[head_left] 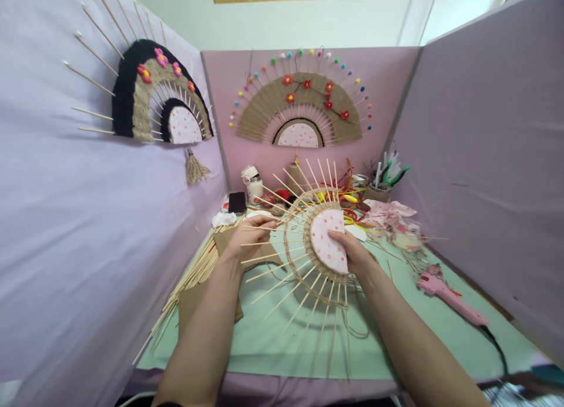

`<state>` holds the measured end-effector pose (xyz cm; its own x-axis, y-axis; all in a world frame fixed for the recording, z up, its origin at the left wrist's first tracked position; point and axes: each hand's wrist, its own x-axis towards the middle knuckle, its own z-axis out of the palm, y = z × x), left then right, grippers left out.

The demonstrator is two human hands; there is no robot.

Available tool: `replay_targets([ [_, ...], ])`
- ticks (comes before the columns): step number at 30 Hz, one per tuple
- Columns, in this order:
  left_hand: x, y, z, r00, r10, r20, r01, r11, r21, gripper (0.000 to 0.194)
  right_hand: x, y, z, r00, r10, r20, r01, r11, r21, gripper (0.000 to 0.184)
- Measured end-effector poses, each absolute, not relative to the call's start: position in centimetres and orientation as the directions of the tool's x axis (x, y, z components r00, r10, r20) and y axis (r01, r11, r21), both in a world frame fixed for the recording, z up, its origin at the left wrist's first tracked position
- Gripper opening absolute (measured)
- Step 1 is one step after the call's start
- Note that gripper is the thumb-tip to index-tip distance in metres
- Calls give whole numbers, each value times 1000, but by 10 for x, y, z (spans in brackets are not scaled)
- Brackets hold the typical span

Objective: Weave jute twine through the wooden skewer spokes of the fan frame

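Note:
My right hand (355, 253) grips a half-round fan frame by the straight edge of its pink dotted half-disc (328, 242), thumb on the front. Thin wooden sticks (273, 272) radiate from the disc toward the left, above and below. Woven twine (311, 251) hugs the disc's curved edge, and a looser ring of twine (287, 242) runs through the sticks farther out. My left hand (255, 236) is beside the left sticks with its fingers pinched together; what lies between them is too small to make out. A loose twine end hangs below the frame.
Bundled sticks (196, 272) and brown cardboard (209, 304) lie at left. A pink glue gun (453, 295) rests at right, near crumpled pink fabric (390, 213). Behind stand a bottle (254, 187), a phone (237, 202) and a tool pot (378, 192). Decorated fans (304, 104) hang on the partitions.

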<state>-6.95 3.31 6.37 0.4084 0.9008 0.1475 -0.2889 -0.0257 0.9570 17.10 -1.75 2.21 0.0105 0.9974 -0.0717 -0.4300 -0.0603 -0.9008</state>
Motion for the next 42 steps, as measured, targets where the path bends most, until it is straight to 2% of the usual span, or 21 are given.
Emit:
replay_targets([
  [7, -58, 38, 45, 279, 937, 210, -178, -164, 970, 21, 165, -17, 22, -23, 996, -87, -499, -87, -862, 17],
  [12, -50, 35, 41, 204, 892, 403, -23, -407, 913, 19, 164, -17, 23, -33, 995, -95, -531, -98, -842, 14],
  [15, -45, 35, 40, 156, 880, 449, 17, -457, 889, 21, 166, -16, 22, -20, 996, -88, -551, -84, -830, 14],
  [20, -40, 33, 37, 125, 882, 454, -12, -456, 890, 21, 167, -14, 19, 9, 996, -93, -551, -72, -832, 13],
  [29, -42, 28, 43, 170, 873, 458, -78, -451, 889, 17, 174, -14, 20, 21, 997, -79, -547, -55, -835, 13],
  [33, -44, 24, 48, 143, 891, 431, -57, -427, 902, 17, 178, -12, 18, 18, 998, -62, -540, -43, -841, 17],
  [36, -47, 26, 47, 143, 917, 371, -84, -363, 928, 20, 182, -9, 17, 47, 997, -63, -547, -27, -837, 18],
  [42, -65, 36, 47, 324, 927, 191, -256, -108, 961, 23, 198, -5, 18, 66, 993, -96, -509, -49, -859, 15],
])
